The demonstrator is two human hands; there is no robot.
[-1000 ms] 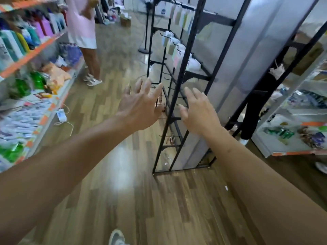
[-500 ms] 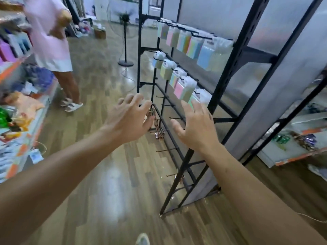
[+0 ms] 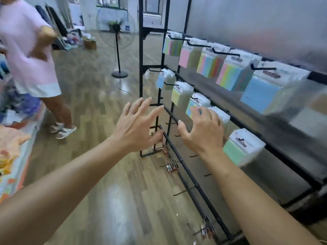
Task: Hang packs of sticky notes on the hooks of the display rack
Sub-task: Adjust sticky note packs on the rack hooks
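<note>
Since the view swung up from the rack's foot: display rack (image 3: 141,50) now shows its front face instead of its edge, and two hung rows have come into sight.
Packs of sticky notes (image 3: 231,76): top row runs from 12 to 2 o'clock; middle row from 1 to 3 o'clock, ending in a green pack (image 3: 237,152) just right of the right wrist.
Left hand (image 3: 136,128): risen to centre frame, fingers spread wide, nothing held, in front of the rack's near end.
Right hand (image 3: 203,131): empty, fingers spread and slightly bent; fingertips overlap a striped pack (image 3: 192,108) at its 12 o'clock; contact cannot be told.
Arms: both stretched forward, entering from 7 and 5 o'clock.
Hooks (image 3: 182,191): several bare on the low bars, 5 o'clock.
Task reading: no pack in hand, so no hanging yet; probably reaching to straighten a hung one.
</note>
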